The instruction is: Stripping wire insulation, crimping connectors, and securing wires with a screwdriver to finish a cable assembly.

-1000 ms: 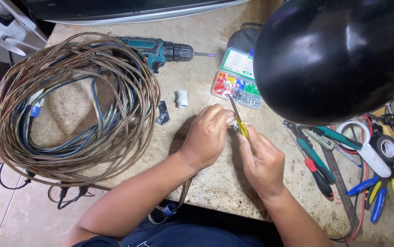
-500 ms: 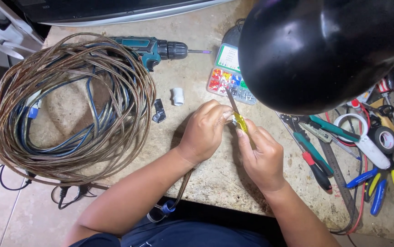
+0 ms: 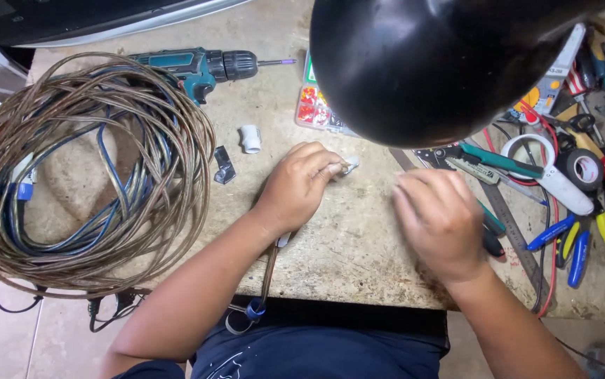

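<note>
- Two hands over a stone worktop, mid-wiring by the look of it.
- Left hand pinched shut on a small white fitting, cable trailing off the edge.
- Right hand blurred, empty, fingers loosely apart above pliers.
- Next, likely: a tool picked up, fitting kept steady.

Teal drill; brown-and-blue cable coil; black lamp shade.

Single head-worn view, looking steeply down, close over the workbench
</note>
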